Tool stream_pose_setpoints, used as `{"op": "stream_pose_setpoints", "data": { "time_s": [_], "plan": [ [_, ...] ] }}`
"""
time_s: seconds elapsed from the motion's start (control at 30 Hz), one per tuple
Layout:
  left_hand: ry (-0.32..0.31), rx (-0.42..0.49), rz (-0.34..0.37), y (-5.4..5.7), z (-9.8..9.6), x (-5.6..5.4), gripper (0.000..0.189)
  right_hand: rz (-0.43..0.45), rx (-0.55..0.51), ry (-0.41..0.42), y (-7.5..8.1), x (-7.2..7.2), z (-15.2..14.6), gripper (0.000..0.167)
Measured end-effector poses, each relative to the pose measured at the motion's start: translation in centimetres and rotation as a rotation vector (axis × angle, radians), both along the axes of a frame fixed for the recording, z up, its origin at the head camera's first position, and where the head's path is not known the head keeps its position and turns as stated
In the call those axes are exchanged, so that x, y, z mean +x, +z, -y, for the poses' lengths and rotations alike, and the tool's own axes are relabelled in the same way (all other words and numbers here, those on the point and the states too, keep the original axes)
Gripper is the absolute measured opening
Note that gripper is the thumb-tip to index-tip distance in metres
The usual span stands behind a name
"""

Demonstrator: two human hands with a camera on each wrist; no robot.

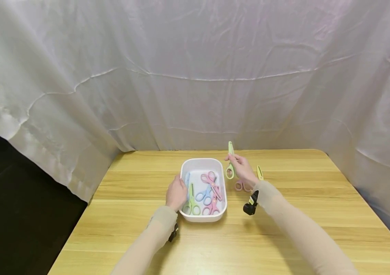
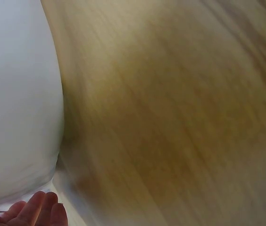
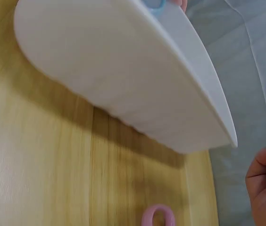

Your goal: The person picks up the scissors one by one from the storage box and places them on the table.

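A white plastic box (image 1: 201, 218) stands on the table with green, blue and pink scissors lying inside. At its left side my left hand (image 1: 176, 194) grips the rim; in the left wrist view the fingers (image 2: 43, 209) lie by the box's wall. My right hand (image 1: 242, 168) pinches a pair of light green scissors (image 1: 231, 149) upright, just past the box's right rim. Below that hand, pink scissors (image 1: 239, 186) lie on the table, partly hidden by it. A yellow-green pair (image 1: 259, 172) shows beside the wrist.
The wooden table (image 1: 129, 229) runs back to a grey curtain (image 1: 195, 107). Black cloth (image 1: 16, 214) hangs at the left. Each wrist carries a small black camera, the right one (image 1: 251, 204) above the table.
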State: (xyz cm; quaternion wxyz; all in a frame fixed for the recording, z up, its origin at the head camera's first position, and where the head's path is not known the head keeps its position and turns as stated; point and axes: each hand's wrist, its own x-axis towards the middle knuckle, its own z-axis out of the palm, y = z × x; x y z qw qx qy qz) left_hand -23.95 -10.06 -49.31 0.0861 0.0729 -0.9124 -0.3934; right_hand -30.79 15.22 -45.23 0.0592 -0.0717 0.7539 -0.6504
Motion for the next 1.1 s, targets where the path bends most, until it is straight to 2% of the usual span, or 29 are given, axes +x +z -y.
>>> {"op": "stream_pose_setpoints", "data": {
  "time_s": [0.2, 0.5, 0.67, 0.83, 0.97, 1.1],
  "plan": [
    [-0.009, -0.010, -0.007, -0.1, 0.1, 0.0, 0.041, -0.031, 0.038, -0.001, -0.5, -0.1, -1.7, 0.052],
    [-0.009, 0.000, -0.001, -0.1, 0.1, -0.1, 0.043, -0.024, 0.092, -0.057, -0.8, 0.4, -4.0, 0.048],
    [-0.009, 0.003, 0.008, -0.2, 0.1, 0.0, 0.043, -0.025, 0.191, -0.104, -1.4, 0.5, -5.4, 0.050],
    [-0.011, 0.003, 0.011, -0.1, 0.1, -0.1, 0.044, -0.013, 0.255, -0.099, -1.9, 0.6, -7.1, 0.054],
    [-0.008, 0.010, 0.020, -0.1, 0.1, -0.1, 0.045, 0.003, 0.240, -0.082, -2.2, 0.6, -8.3, 0.056],
    [-0.008, 0.014, 0.016, 0.0, -0.1, 0.0, 0.045, 0.021, 0.178, -0.067, -2.4, 0.6, -9.4, 0.052]
  ]
}}
